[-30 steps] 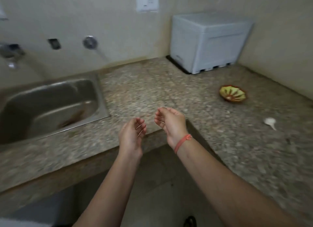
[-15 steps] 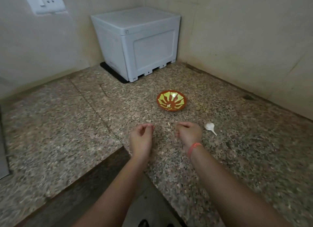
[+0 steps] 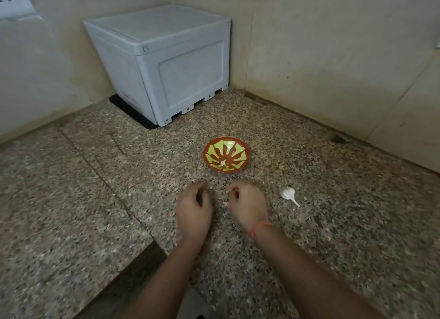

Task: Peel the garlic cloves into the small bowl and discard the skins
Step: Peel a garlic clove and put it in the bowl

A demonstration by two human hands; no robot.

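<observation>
We look down at our two hands over the speckled stone desk [image 3: 71, 199]. Our left hand [image 3: 194, 209] hangs just above the desk with its fingers loosely curled, and we see nothing in it. Our right hand [image 3: 247, 204] is just beside it, at its 3 o'clock, and the two hands do not touch. The fingers of the right hand are curled in tight. A tiny pale bit [image 3: 229, 190] shows at their tips, but it is too small and blurry, so we cannot tell if the hand pinches something or not. An orange band [image 3: 259, 227] goes around the right wrist.

The small bowl [image 3: 226, 155] sits on the desk at 12 o'clock from our hands, near them but not touching. It is red-brown with a yellow-green flower pattern inside. One small pale piece [image 3: 223, 162], like a peeled clove, lies in the bottom of it.

The garlic [image 3: 288, 193] lies on the desk at 3 o'clock from the right hand, white, with its thin stem pointing to 4 o'clock.

At 11 o'clock from the bowl, back in the corner of the walls, a big white box [image 3: 166, 64] stands on a black mat [image 3: 133, 115]. A wall socket [image 3: 12, 2] shows at the far 10 o'clock edge.
</observation>
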